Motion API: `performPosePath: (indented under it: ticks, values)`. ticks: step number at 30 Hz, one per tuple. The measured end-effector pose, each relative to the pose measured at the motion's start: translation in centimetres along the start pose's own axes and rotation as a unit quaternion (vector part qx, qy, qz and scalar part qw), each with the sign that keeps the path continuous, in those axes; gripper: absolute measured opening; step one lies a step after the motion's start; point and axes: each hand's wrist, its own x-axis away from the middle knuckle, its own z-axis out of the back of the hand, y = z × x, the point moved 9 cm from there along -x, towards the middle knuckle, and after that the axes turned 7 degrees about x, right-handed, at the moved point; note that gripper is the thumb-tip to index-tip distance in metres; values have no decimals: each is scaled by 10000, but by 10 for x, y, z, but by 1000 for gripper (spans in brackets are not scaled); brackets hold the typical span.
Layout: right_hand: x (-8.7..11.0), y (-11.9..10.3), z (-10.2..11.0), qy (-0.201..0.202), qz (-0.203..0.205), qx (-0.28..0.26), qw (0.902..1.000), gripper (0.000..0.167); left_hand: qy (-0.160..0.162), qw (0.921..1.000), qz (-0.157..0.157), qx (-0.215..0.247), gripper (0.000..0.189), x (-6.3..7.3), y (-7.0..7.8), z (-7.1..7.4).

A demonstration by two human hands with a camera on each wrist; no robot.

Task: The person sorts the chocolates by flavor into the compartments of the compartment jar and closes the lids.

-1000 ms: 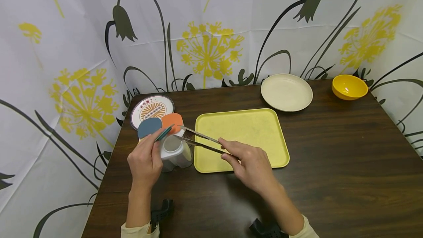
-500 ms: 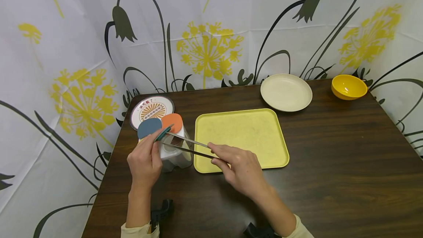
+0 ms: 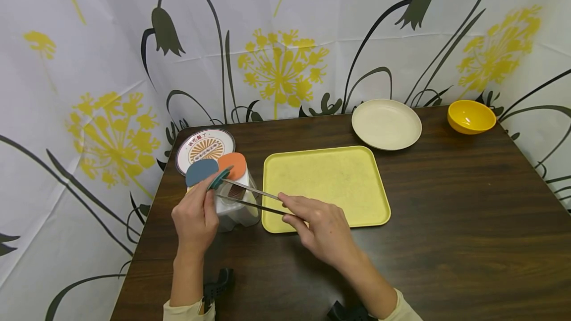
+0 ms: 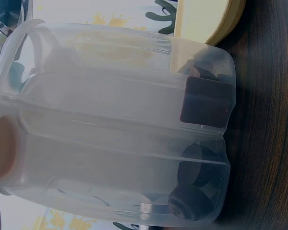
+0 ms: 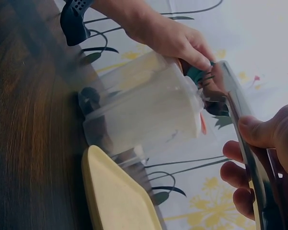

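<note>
A clear plastic container with several compartments stands at the table's left, under blue and orange lids. My left hand pinches a teal lid, tilted up beside a compartment's opening. My right hand grips metal tongs, thumb on one side and fingers on the other. The tongs' tips reach over the opening, close to the teal lid, their arms spread apart. Between the arms shows a dark brown patch. Through the container wall, dark pieces lie at the bottom in the left wrist view.
A yellow tray lies right of the container. Behind the container is a white printed plate; a cream plate and yellow bowl sit at the back right. A patterned curtain hangs behind the table.
My right hand has moved left and slightly down, bringing the tongs' tips over the container's opening near the teal lid. My left hand has stayed in place, holding the lid up.
</note>
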Motion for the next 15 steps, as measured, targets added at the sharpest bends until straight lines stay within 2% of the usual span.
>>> performPosePath:
  ticks: [15]
  values:
    - [0, 1, 0, -121, -88, 68, 9999, 49, -34, 10000, 65, 46, 33, -1, -1, 0]
